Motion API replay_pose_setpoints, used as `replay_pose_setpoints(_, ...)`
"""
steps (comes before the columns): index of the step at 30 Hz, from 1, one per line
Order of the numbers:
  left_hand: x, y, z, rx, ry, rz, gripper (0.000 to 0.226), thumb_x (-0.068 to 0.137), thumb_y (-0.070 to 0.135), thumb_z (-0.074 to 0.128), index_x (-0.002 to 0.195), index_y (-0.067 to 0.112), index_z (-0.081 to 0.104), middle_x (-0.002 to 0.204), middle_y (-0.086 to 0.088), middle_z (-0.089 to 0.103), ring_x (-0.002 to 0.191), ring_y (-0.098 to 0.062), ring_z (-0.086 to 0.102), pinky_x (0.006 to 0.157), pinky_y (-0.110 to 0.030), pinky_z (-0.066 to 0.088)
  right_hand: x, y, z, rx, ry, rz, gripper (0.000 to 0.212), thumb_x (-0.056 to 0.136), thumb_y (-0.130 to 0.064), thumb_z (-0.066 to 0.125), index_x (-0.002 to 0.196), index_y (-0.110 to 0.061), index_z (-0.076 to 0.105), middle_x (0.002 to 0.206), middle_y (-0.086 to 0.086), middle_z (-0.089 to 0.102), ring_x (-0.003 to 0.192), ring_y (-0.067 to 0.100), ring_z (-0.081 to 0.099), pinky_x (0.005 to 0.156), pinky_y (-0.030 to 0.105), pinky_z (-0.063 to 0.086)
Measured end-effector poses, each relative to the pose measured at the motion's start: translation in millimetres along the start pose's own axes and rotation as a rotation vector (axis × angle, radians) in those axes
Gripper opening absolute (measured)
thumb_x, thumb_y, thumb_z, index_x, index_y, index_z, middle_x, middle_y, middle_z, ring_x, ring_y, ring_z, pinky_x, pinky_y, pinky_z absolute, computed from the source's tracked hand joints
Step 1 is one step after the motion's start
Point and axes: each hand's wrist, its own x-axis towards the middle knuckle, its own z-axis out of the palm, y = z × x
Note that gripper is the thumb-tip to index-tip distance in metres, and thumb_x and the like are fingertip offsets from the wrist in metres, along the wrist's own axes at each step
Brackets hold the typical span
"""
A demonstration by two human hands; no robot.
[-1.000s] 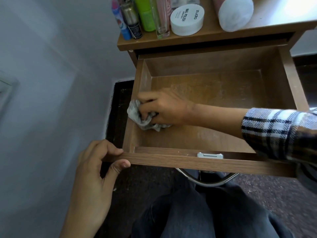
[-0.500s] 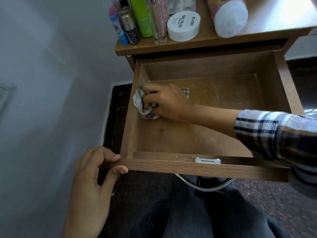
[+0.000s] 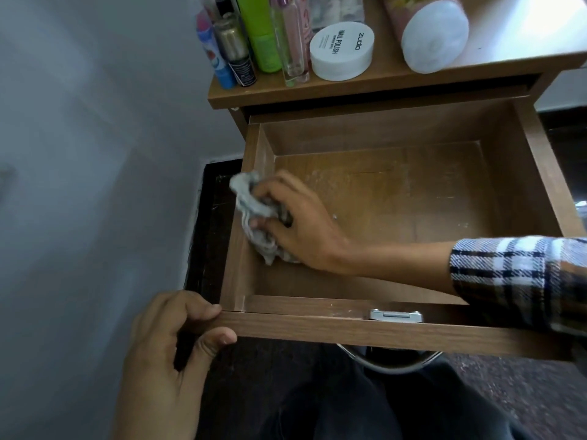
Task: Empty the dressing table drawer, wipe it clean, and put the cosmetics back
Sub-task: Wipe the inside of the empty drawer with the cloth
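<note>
Head view, dim indoor light. The brightest zone is the upper right of the frame, where glare washes out the table top. The drawer floor shows soft sheen at centre; its left inner wall lies in shadow. Wide-angle distortion bows straight edges towards the borders. The cloth is motion-blurred; the lower frame is dark and soft.

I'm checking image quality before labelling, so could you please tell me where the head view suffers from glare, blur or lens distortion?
Head view: daylight blows out the brown wooden tabletop at the upper right; the crumpled grey cloth in the right hand is slightly motion-smeared; the wide-angle lens splays the open wooden drawer and tilts the bottles; the left hand gripping its front corner looks sharp.
</note>
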Motion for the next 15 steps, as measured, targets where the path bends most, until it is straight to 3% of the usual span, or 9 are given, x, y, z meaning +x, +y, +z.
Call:
replay_pose_setpoints(2, -1, 0, 1, -0.001, 0.002, -0.012, 0.045, 0.066, 0.079, 0.043, 0.082, 0.039, 0.053, 0.089, 0.026, 0.053, 0.090, 0.000, 0.050, 0.080, 0.004, 0.031, 3, -9, 5, 0.031, 0.048, 0.331, 0.023, 0.093, -0.016, 0.055, 0.114, -0.007, 0.053, 0.108, -0.002, 0.049, 0.095, 0.009, 0.049, 0.081, 0.013, 0.044)
replay_pose_setpoints(4, -1, 1, 0, -0.008, -0.003, -0.012, 0.044, 0.066, 0.079, 0.044, 0.082, 0.038, 0.053, 0.089, 0.026, 0.053, 0.090, 0.001, 0.050, 0.079, 0.004, 0.031, 5, -16, 10, 0.022, -0.051, 0.617, 0.029, 0.098, -0.023, 0.045, 0.124, -0.009, 0.049, 0.117, 0.004, 0.056, 0.105, 0.018, 0.055, 0.091, 0.031, 0.049)
replay_pose_setpoints(6, 0, 2, 0, -0.021, -0.005, -0.007, 0.044, 0.066, 0.079, 0.045, 0.081, 0.038, 0.053, 0.088, 0.025, 0.053, 0.087, -0.002, 0.051, 0.079, 0.002, 0.032, 4, -23, 10, 0.038, -0.185, 0.786, 0.030, 0.099, -0.023, 0.042, 0.124, -0.008, 0.051, 0.115, 0.008, 0.060, 0.106, 0.023, 0.059, 0.093, 0.038, 0.050)
replay_pose_setpoints(10, 1, -1, 0, -0.026, 0.011, 0.008, 0.041, 0.066, 0.079, 0.047, 0.079, 0.040, 0.054, 0.085, 0.023, 0.054, 0.083, -0.011, 0.052, 0.076, -0.005, 0.037, 4, -39, -2, 0.123, -0.357, 0.804, 0.020, 0.095, -0.017, 0.046, 0.108, -0.008, 0.058, 0.096, 0.006, 0.063, 0.088, 0.022, 0.061, 0.070, 0.030, 0.051)
replay_pose_setpoints(12, 2, -4, 0, -0.031, 0.012, 0.012, 0.038, 0.066, 0.078, 0.048, 0.079, 0.043, 0.054, 0.086, 0.024, 0.054, 0.082, -0.010, 0.052, 0.076, -0.003, 0.037, 6, -42, -5, 0.114, -0.318, 0.709, 0.015, 0.093, -0.017, 0.048, 0.104, -0.011, 0.057, 0.092, 0.004, 0.063, 0.083, 0.020, 0.061, 0.061, 0.026, 0.048)
replay_pose_setpoints(15, 2, -6, 0, 0.003, 0.013, 0.044, 0.036, 0.069, 0.076, 0.047, 0.081, 0.043, 0.054, 0.087, 0.026, 0.054, 0.081, -0.004, 0.052, 0.076, -0.001, 0.036, 14, -32, -7, 0.048, -0.141, 0.596, 0.027, 0.096, -0.015, 0.045, 0.123, -0.013, 0.049, 0.099, 0.002, 0.062, 0.087, 0.018, 0.061, 0.063, 0.024, 0.047)
